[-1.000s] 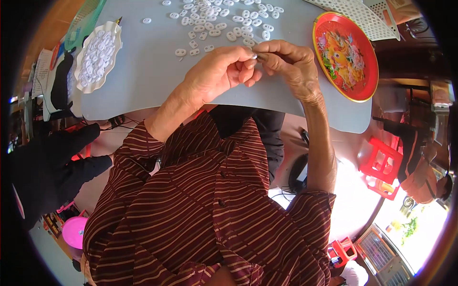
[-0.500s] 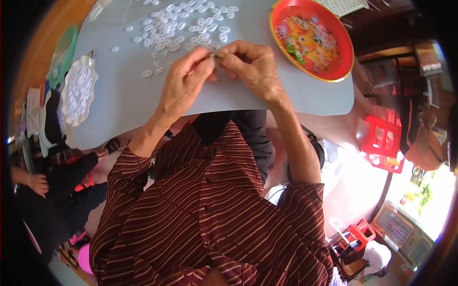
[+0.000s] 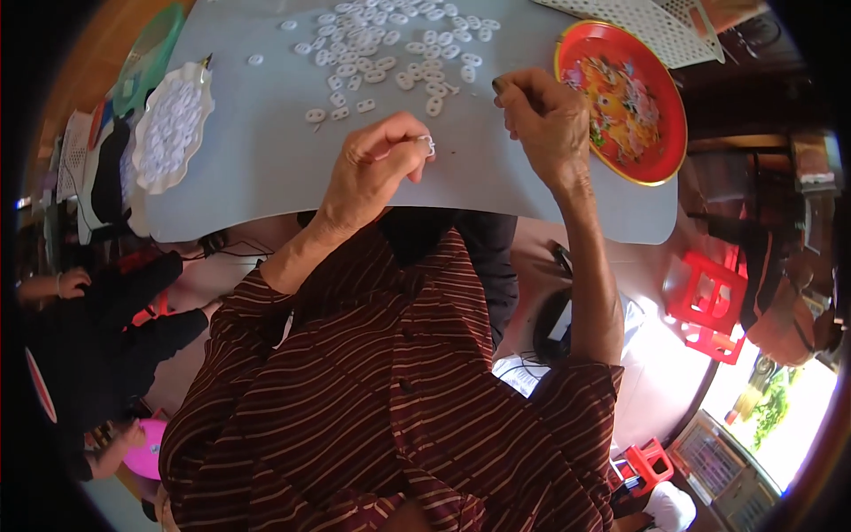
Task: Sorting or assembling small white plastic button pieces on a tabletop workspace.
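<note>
My left hand (image 3: 377,168) pinches a small white plastic piece (image 3: 429,144) between thumb and fingertips, over the near part of the grey table (image 3: 266,168). My right hand (image 3: 551,124) is apart from it, to the right, beside a round red tray (image 3: 675,133) with a gold rim and a flower print. Its fingers are curled together, and whatever they may hold is hidden. Small shiny bits seem to lie in the tray. Beyond my hands, several white oval pieces with two holes (image 3: 363,40) are spread loosely across the table.
At the left edge stands a scalloped white dish (image 3: 206,111) full of white pieces, next to a green basket (image 3: 151,53). A perforated white tray (image 3: 656,31) is at the far right. Red stools (image 3: 709,288) stand on the right; another person's hand (image 3: 74,282) shows at left.
My hands were together at one small piece; now they are apart. The right hand has moved right toward the red tray, while the left keeps the white piece. The view has shifted slightly.
</note>
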Demonstrator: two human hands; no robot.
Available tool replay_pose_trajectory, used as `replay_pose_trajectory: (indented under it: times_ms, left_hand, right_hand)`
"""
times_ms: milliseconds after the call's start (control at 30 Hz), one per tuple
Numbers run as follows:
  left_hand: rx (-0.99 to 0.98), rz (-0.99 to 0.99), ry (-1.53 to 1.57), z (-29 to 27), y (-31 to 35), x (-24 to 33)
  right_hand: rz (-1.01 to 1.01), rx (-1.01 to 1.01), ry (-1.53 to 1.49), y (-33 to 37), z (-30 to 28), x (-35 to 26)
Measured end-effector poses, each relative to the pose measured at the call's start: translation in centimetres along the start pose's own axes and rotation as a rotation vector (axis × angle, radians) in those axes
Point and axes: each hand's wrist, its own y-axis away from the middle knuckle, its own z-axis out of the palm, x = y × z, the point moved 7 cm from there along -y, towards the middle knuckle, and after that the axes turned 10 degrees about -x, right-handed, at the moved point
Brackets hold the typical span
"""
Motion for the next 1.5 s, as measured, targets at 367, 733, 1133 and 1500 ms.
replay_pose_trajectory:
  times_ms: [367, 733, 1133, 1500]
  left_hand:
    - [0.038, -0.007, -0.064, 0.3, 0.4, 0.3]
    - [0.042, -0.009, -0.152, 0.1, 0.5, -0.2]
    - [0.054, 0.016, -0.226, -0.2, 0.8, -0.3]
    - [0.083, 0.005, -0.251, -0.3, 1.1, -0.3]
  right_hand:
    - [-0.412, -0.051, 0.472, -1.1, 4.2, -2.1]
    - [-0.109, 0.062, 0.634, -0.6, -11.2, 0.5]
    - [-0.056, -0.066, 0.596, 0.2, -13.0, 2.6]
    - [-0.200, -0.342, 1.106, -0.4, -8.4, 2.3]
